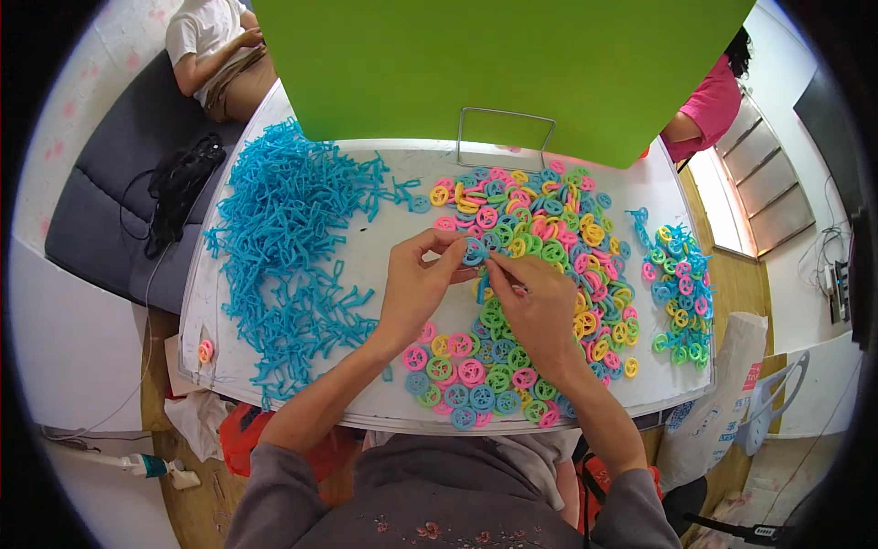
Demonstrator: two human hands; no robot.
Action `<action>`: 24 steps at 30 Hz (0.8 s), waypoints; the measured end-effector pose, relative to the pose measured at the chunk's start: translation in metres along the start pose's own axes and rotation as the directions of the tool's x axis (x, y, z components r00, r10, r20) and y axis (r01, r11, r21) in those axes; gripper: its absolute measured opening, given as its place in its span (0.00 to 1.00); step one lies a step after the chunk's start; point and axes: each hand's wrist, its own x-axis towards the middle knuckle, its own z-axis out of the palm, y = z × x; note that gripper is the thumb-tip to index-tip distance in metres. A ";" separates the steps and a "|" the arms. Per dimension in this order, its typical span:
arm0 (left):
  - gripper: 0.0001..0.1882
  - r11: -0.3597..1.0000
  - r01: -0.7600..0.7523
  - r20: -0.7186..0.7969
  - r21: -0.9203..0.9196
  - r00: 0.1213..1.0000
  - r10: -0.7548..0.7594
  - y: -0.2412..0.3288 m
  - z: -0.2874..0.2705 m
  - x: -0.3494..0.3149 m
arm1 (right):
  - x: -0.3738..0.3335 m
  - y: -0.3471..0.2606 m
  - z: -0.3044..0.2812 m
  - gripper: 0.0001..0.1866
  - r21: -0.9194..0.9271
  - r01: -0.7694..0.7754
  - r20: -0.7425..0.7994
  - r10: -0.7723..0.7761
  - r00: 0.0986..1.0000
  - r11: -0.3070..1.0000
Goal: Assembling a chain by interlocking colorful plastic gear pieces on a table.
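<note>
My left hand (416, 282) pinches a small blue plastic wheel (474, 252) between thumb and fingertips, above the middle of the white table. Close against the wheel, my right hand (538, 306) is closed on a small blue plastic piece (482, 289), part of which shows below its fingertips. Whether the piece and the wheel are joined cannot be made out. Under and around my right hand spreads a heap of spoked wheels (498, 377) in pink, yellow, green and blue. Left of my left hand lies a big pile of blue plastic link-like pieces (283, 210).
At the table's right edge is a pile of wheels with blue pieces among them (681, 293). A green panel (512, 73) with a wire stand (506, 112) rises at the far side. Two people sit beyond it. One pink-orange ring (206, 351) lies at the near left corner.
</note>
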 end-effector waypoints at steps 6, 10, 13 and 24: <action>0.12 0.991 -0.018 0.024 0.133 1.000 0.014 0.000 0.000 0.000 | -0.003 0.004 0.002 0.07 -0.080 0.046 0.008 -0.046 0.999 0.996; 0.12 0.986 -0.030 0.002 0.165 1.000 0.030 -0.003 0.001 0.000 | -0.002 0.007 0.003 0.08 -0.062 0.025 0.061 -0.021 0.998 0.998; 0.13 0.998 0.014 0.028 0.059 0.999 -0.016 -0.004 0.003 0.002 | -0.001 0.004 0.001 0.08 -0.041 -0.008 0.059 0.011 0.998 0.999; 0.14 0.990 -0.007 0.120 0.144 0.993 -0.010 0.000 -0.004 0.004 | 0.005 0.002 0.000 0.07 0.002 -0.002 0.022 0.002 1.000 1.000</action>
